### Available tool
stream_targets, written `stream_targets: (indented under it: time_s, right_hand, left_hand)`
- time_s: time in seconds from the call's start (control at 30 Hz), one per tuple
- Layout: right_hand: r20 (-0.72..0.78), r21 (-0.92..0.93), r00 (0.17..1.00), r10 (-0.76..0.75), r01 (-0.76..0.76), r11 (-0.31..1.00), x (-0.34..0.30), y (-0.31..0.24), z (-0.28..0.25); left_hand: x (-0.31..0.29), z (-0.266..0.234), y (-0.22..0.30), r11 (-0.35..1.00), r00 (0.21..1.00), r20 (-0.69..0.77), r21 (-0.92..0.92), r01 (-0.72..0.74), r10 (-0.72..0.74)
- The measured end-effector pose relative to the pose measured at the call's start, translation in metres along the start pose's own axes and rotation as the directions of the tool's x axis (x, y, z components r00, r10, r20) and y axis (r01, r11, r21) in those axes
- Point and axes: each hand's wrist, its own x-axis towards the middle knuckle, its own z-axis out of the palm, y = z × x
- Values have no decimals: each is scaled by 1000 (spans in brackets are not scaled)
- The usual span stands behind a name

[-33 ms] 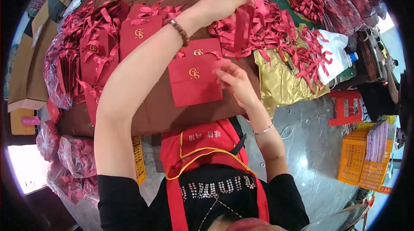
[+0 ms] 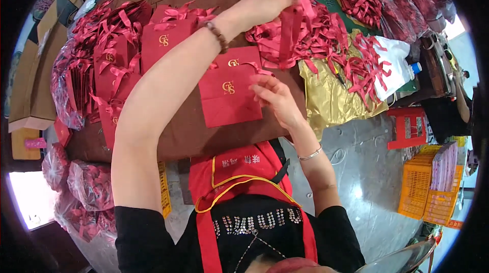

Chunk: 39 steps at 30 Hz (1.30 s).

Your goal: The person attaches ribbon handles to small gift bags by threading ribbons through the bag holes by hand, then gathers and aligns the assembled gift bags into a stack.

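My left arm crosses over the table. At its end, my left hand (image 2: 269, 4) is closed in a pinch on a red ribbon (image 2: 304, 7) at the top of a ribbon pile (image 2: 323, 31). My right hand (image 2: 279, 102) is at the right edge of a small red paper gift bag (image 2: 224, 105) with a gold emblem, its fingers loosely bent and a little apart. Whether the fingertips touch the bag is hard to tell. This bag lies flat, overlapping another red bag (image 2: 244, 55) just behind it, which my left forearm partly covers.
More red bags with ribbon handles (image 2: 117, 51) crowd the table's left side. Gold wrapping (image 2: 331, 99) and a white plastic bag (image 2: 395, 64) lie to the right. An orange crate (image 2: 415, 186) and a red stool (image 2: 407, 127) stand on the floor. A cardboard box (image 2: 38, 76) is far left.
Almost nothing differs. My left hand has shifted very slightly at the ribbon pile, and my right hand's fingers have moved a touch beside the bag.
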Motion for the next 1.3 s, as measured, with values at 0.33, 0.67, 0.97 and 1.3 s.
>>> stream_targets:
  time_s: [0.33, 0.67, 0.97, 1.3]
  right_hand:
    - [69, 80, 998, 0, -5, 997, -26, 4, 3]
    - [79, 230, 995, 59, -76, 970, -31, 30, 40]
    - [387, -227, 903, 188, -105, 968, -19, 51, 71]
    - [415, -854, 797, -438, 508, 115, 45, 8, 48]
  left_hand:
    - [-36, -8, 35, 955, 998, -33, 295, -37, 49]
    - [-231, 15, -17, 631, 973, 177, 774, -46, -147]
    - [-243, 21, -26, 940, 996, -89, 342, 3, 30]
    - [-250, -18, -63, 866, 842, -391, -473, 163, -372]
